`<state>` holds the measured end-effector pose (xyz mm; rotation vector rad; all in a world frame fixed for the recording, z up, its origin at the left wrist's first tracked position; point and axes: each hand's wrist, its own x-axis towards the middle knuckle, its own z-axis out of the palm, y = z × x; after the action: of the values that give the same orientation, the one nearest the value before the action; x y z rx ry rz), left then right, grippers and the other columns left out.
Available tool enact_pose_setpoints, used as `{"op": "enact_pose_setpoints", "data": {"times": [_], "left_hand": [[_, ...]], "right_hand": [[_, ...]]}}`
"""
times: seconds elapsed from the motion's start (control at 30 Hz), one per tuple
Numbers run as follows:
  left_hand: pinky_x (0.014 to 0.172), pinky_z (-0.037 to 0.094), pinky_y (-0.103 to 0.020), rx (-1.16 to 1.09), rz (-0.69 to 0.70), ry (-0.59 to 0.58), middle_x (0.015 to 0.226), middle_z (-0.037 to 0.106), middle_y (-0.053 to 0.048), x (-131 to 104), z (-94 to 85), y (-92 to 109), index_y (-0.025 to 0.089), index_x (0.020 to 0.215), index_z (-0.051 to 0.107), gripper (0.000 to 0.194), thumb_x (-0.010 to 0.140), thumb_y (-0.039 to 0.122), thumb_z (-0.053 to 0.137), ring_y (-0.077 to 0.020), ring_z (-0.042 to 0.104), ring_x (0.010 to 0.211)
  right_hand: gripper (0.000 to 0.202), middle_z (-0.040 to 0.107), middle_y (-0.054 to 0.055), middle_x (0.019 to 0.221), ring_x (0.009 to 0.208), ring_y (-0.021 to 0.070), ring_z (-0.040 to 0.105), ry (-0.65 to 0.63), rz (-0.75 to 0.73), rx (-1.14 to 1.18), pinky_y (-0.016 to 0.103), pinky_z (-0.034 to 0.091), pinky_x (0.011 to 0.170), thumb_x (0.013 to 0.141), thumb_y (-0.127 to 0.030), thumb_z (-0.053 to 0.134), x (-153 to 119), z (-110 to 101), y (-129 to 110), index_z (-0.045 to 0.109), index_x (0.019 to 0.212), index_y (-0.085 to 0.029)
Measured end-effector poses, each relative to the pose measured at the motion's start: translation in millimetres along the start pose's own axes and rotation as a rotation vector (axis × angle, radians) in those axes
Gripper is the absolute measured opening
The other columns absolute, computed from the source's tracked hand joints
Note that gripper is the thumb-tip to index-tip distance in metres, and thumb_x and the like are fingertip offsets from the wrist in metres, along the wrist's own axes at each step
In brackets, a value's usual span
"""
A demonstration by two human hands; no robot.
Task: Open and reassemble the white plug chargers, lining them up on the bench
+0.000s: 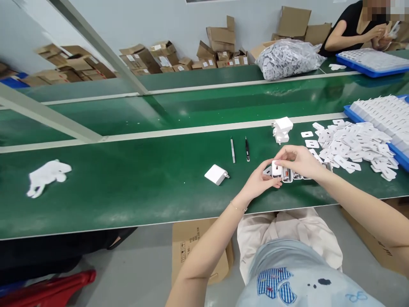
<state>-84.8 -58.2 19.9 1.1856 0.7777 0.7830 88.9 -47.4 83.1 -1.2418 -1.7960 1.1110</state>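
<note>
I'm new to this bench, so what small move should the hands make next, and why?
Probably press the slotted cover flat with the right hand while the left hand steadies it: both hands are at it, and the case beside it stands open, insides showing.

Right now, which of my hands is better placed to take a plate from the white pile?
Probably your right hand: it's nearer the pile, on that side of the charger. Your left hand is farther off. Both hands are at the charger, though, so neither looks free.
</note>
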Motion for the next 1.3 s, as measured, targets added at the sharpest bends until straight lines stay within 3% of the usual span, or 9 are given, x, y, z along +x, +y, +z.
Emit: {"op": "enact_pose_setpoints", "data": {"times": [0.1, 0.23, 0.4, 0.47, 0.63, 0.8, 1.0, 1.1, 1.3], "left_hand": [[0.081, 0.058, -0.036, -0.042, -0.004, -0.006, 0.093, 0.07, -0.007, 1, -3.4, -3, 0.018, 0.132, 0.046, 0.071, 0.07, 0.031, 0.08, -0.0204, 0.071, 0.08], [0.086, 0.058, -0.041, -0.074, -0.017, -0.007, 0.084, 0.072, -0.005, 0, -3.3, -4, 0.017, 0.133, 0.046, 0.07, 0.073, 0.034, 0.078, -0.0217, 0.072, 0.081], [0.08, 0.06, -0.038, -0.138, -0.033, 0.028, 0.096, 0.07, -0.008, 3, -1.9, -5, 0.015, 0.13, 0.046, 0.07, 0.071, 0.034, 0.079, -0.0208, 0.072, 0.078], [0.078, 0.061, -0.036, -0.158, -0.039, 0.032, 0.105, 0.068, -0.011, 4, -1.9, -4, 0.015, 0.129, 0.047, 0.07, 0.07, 0.033, 0.08, -0.0206, 0.072, 0.077], [0.073, 0.062, -0.033, -0.163, -0.067, 0.049, 0.118, 0.064, -0.013, 5, -0.7, 0, 0.016, 0.125, 0.051, 0.066, 0.069, 0.03, 0.081, -0.0194, 0.072, 0.074], [0.067, 0.063, -0.029, -0.152, -0.069, 0.078, 0.128, 0.058, -0.014, 7, 1.5, 4, 0.016, 0.114, 0.054, 0.064, 0.063, 0.038, 0.085, -0.0173, 0.072, 0.069], [0.068, 0.063, -0.028, 0.006, -0.038, 0.047, 0.101, 0.069, -0.009, 7, -0.5, 4, 0.015, 0.122, 0.05, 0.061, 0.073, 0.039, 0.077, -0.0197, 0.073, 0.072], [0.066, 0.063, -0.028, 0.081, -0.04, 0.046, 0.093, 0.07, -0.007, 7, -0.9, 4, 0.014, 0.123, 0.049, 0.056, 0.077, 0.035, 0.074, -0.0202, 0.073, 0.071], [0.063, 0.062, -0.021, 0.101, 0.018, 0.048, 0.11, 0.067, -0.009, 7, -0.2, 4, 0.016, 0.119, 0.05, 0.05, 0.078, 0.035, 0.072, -0.0155, 0.072, 0.068]], "right_hand": [[0.018, 0.068, 0.003, 0.075, 0.066, 0.0161, 0.063, -0.066, 0.026, -0.052, 0.031, 0.05, 0.061, 0.076, -0.036, 0.067, -1, 0, -1, 0.061, 0.078, -0.019], [0.014, 0.067, 0.004, 0.083, 0.07, 0.0163, 0.063, -0.136, -0.023, -0.233, 0.031, 0.05, 0.063, 0.083, -0.034, 0.059, 0, -5, -2, 0.058, 0.08, -0.02], [0.011, 0.062, 0.009, 0.097, 0.098, 0.0249, 0.057, -0.179, -0.263, -0.586, 0.038, 0.047, 0.08, 0.084, -0.025, 0.055, 9, -13, -2, 0.061, 0.089, -0.018], [0.011, 0.062, 0.01, 0.098, 0.1, 0.0259, 0.055, -0.226, -0.293, -0.675, 0.038, 0.045, 0.081, 0.083, -0.022, 0.055, 15, -16, -6, 0.063, 0.089, -0.017], [0.008, 0.063, 0.007, 0.082, 0.07, 0.0178, 0.055, -0.435, -0.194, -0.867, 0.028, 0.037, 0.058, 0.083, -0.017, 0.054, 29, -18, -25, 0.061, 0.079, -0.016], [0.008, 0.062, 0.003, 0.07, 0.058, 0.0132, 0.052, -0.615, -0.158, -0.944, 0.026, 0.03, 0.05, 0.076, -0.013, 0.062, 55, -19, -37, 0.059, 0.07, -0.017], [0.016, 0.059, -0.003, 0.057, 0.048, 0.0113, 0.056, -0.954, 0.171, -0.958, 0.026, 0.038, 0.052, 0.072, -0.016, 0.069, 95, -15, -49, 0.059, 0.06, -0.018], [0.021, 0.055, -0.004, 0.051, 0.046, 0.0109, 0.054, -1.008, 0.17, -1.041, 0.027, 0.039, 0.053, 0.069, -0.012, 0.071, 101, -7, -56, 0.056, 0.055, -0.017], [0.018, 0.053, -0.005, 0.051, 0.052, 0.0106, 0.053, -0.991, 0.044, -1.082, 0.026, 0.038, 0.055, 0.07, -0.012, 0.07, 97, -4, -51, 0.058, 0.058, -0.018]]}}
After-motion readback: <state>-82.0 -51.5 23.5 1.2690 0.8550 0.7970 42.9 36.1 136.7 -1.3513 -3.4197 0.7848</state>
